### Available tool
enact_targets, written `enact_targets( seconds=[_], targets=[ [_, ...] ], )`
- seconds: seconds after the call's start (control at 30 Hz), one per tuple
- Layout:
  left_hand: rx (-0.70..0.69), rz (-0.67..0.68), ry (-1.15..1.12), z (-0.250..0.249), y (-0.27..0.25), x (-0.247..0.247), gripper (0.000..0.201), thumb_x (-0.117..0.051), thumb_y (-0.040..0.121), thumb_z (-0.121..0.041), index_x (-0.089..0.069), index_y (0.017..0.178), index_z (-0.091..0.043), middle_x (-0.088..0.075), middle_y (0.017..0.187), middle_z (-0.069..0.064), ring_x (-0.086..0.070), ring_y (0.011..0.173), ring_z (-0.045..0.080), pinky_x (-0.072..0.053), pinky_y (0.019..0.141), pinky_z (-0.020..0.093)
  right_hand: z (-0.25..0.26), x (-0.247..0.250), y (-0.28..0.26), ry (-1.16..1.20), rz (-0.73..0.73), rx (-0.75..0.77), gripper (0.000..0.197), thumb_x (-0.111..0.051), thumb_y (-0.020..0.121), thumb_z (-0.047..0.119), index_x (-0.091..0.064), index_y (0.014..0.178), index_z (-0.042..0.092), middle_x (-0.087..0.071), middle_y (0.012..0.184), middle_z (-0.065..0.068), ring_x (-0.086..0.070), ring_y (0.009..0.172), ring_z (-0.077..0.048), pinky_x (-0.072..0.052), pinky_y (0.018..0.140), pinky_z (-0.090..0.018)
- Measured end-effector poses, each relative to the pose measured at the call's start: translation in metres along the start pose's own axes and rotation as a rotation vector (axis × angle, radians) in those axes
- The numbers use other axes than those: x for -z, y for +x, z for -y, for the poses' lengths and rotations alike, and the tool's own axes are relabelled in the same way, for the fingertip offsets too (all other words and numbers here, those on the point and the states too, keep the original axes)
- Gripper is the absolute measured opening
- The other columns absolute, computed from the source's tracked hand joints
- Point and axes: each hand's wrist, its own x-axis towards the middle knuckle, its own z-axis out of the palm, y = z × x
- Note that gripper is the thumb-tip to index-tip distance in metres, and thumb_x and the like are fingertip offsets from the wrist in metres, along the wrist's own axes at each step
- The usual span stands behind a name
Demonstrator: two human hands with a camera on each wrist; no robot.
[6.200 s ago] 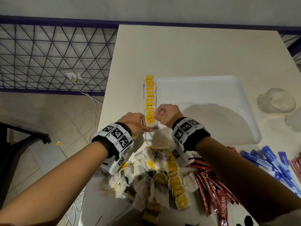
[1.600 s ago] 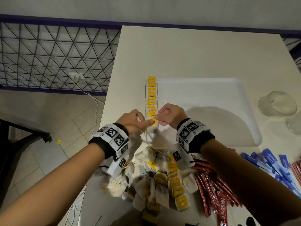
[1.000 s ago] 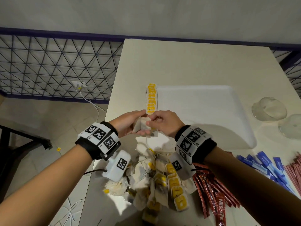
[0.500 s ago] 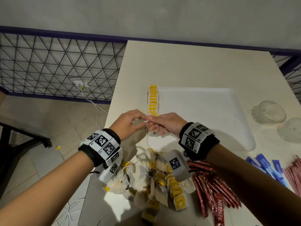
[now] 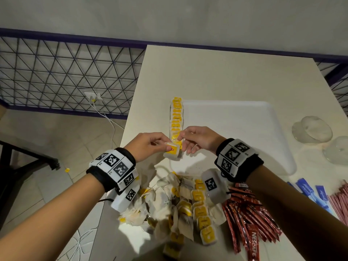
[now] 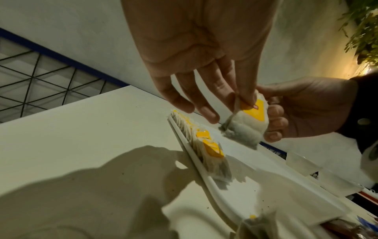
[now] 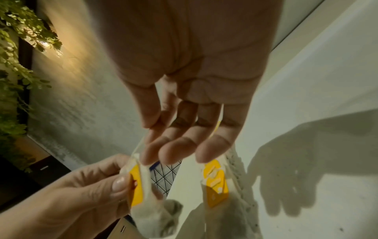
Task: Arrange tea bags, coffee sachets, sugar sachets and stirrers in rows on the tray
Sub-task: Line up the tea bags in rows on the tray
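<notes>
A tea bag (image 5: 172,152) with a yellow tag hangs just above the near left corner of the white tray (image 5: 235,144). My left hand (image 5: 166,146) pinches its top between thumb and forefinger (image 6: 247,95). My right hand (image 5: 181,134) meets it from the right; its thumb and forefinger seem to pinch the bag's string (image 7: 141,145), and the other fingers are loosely curled. A row of tea bags (image 5: 177,117) runs along the tray's left rim, ending just beyond the held bag (image 7: 143,202).
A loose pile of tea bags (image 5: 184,204) lies in front of the tray, red coffee sachets (image 5: 248,213) to its right. Blue sugar sachets (image 5: 310,193) and stirrers (image 5: 340,202) are at the far right. Two clear plastic cups (image 5: 312,129) stand right of the tray. The table's left edge is close.
Both hands lifted a tea bag near the tray's near left corner and worked it between their fingers. It now hangs at the row's near end, yellow tag facing up.
</notes>
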Motion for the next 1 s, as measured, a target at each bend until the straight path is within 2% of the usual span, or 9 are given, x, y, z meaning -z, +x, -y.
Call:
enact_targets(
  seconds=[0.07, 0.17, 0.3, 0.47, 0.57, 0.73, 0.87, 0.93, 1.0],
  targets=[
    [0.017, 0.011, -0.019, -0.003, 0.002, 0.0, 0.019, -0.07, 0.081, -0.013, -0.065, 0.076, -0.031, -0.063, 0.071, -0.013, -0.055, 0.067, -0.006, -0.041, 0.073, 0.007, -0.001, -0.001, 0.001, -0.031, 0.001, 0.005, 0.023, -0.044, 0.097, 0.021, -0.058, 0.079, 0.018, -0.06, 0.066, -0.003, -0.052, 0.048, -0.004, -0.043, 0.052, -0.016],
    [0.045, 0.043, -0.043, -0.006, 0.006, 0.001, 0.015, -0.068, 0.082, -0.016, -0.066, 0.078, -0.03, -0.063, 0.079, -0.006, -0.054, 0.07, -0.002, -0.041, 0.077, 0.013, -0.002, -0.003, 0.001, -0.044, -0.016, 0.007, 0.017, -0.051, 0.094, 0.021, -0.059, 0.078, 0.018, -0.058, 0.065, 0.0, -0.051, 0.055, -0.008, -0.042, 0.058, -0.018],
    [0.07, 0.093, -0.062, -0.009, 0.008, 0.001, 0.013, -0.066, 0.084, -0.014, -0.066, 0.08, -0.027, -0.062, 0.077, -0.001, -0.052, 0.064, -0.005, -0.04, 0.07, 0.007, -0.005, -0.007, 0.003, -0.032, -0.041, -0.033, 0.017, -0.055, 0.091, 0.025, -0.06, 0.078, 0.017, -0.056, 0.064, 0.0, -0.05, 0.057, -0.01, -0.042, 0.059, -0.021],
    [0.13, 0.096, -0.057, -0.009, 0.011, 0.001, 0.012, -0.066, 0.085, -0.013, -0.066, 0.08, -0.024, -0.059, 0.064, -0.008, -0.051, 0.054, -0.006, -0.039, 0.061, 0.007, -0.001, -0.006, 0.004, 0.13, -0.028, -0.103, 0.015, -0.052, 0.091, 0.016, -0.062, 0.082, 0.011, -0.055, 0.067, -0.005, -0.047, 0.056, -0.015, -0.039, 0.056, -0.023],
    [0.153, 0.101, -0.065, -0.009, 0.011, 0.001, 0.012, -0.065, 0.085, -0.014, -0.066, 0.078, -0.024, -0.057, 0.056, -0.012, -0.049, 0.052, -0.004, -0.038, 0.06, 0.007, -0.002, -0.005, 0.003, 0.112, -0.018, -0.057, 0.011, -0.057, 0.089, 0.019, -0.064, 0.082, 0.014, -0.057, 0.069, -0.003, -0.048, 0.058, -0.013, -0.041, 0.058, -0.022],
    [0.169, 0.116, -0.045, -0.013, 0.008, 0.002, 0.011, -0.067, 0.083, -0.017, -0.066, 0.077, -0.026, -0.058, 0.079, 0.005, -0.048, 0.071, 0.01, -0.036, 0.064, 0.009, -0.005, -0.004, 0.005, 0.028, -0.087, -0.002, 0.01, -0.064, 0.085, 0.017, -0.064, 0.075, 0.019, -0.057, 0.066, 0.002, -0.048, 0.058, -0.009, -0.042, 0.057, -0.017],
    [0.114, 0.115, -0.041, -0.012, 0.006, 0.004, 0.015, -0.071, 0.079, -0.014, -0.066, 0.079, -0.028, -0.05, 0.073, 0.001, -0.043, 0.066, 0.007, -0.034, 0.064, 0.013, -0.007, -0.007, 0.01, 0.103, -0.099, -0.053, 0.01, -0.063, 0.086, 0.015, -0.063, 0.077, 0.015, -0.056, 0.066, 0.0, -0.047, 0.056, -0.009, -0.042, 0.055, -0.019],
    [0.091, 0.096, -0.045, -0.01, 0.005, 0.005, 0.02, -0.071, 0.078, -0.009, -0.066, 0.077, -0.029, -0.047, 0.061, -0.007, -0.04, 0.054, 0.0, -0.033, 0.057, 0.01, -0.009, -0.01, 0.011, 0.143, -0.085, -0.095, 0.009, -0.061, 0.087, 0.015, -0.063, 0.079, 0.013, -0.056, 0.068, -0.001, -0.047, 0.055, -0.01, -0.042, 0.055, -0.02],
    [0.084, 0.074, -0.06, -0.008, 0.004, 0.005, 0.028, -0.072, 0.077, -0.008, -0.068, 0.07, -0.035, -0.049, 0.056, -0.01, -0.04, 0.051, 0.001, -0.033, 0.053, 0.011, -0.011, -0.016, 0.01, 0.174, -0.07, -0.138, 0.009, -0.059, 0.088, 0.014, -0.063, 0.081, 0.01, -0.055, 0.068, -0.003, -0.047, 0.056, -0.01, -0.042, 0.055, -0.021]
  ],
)
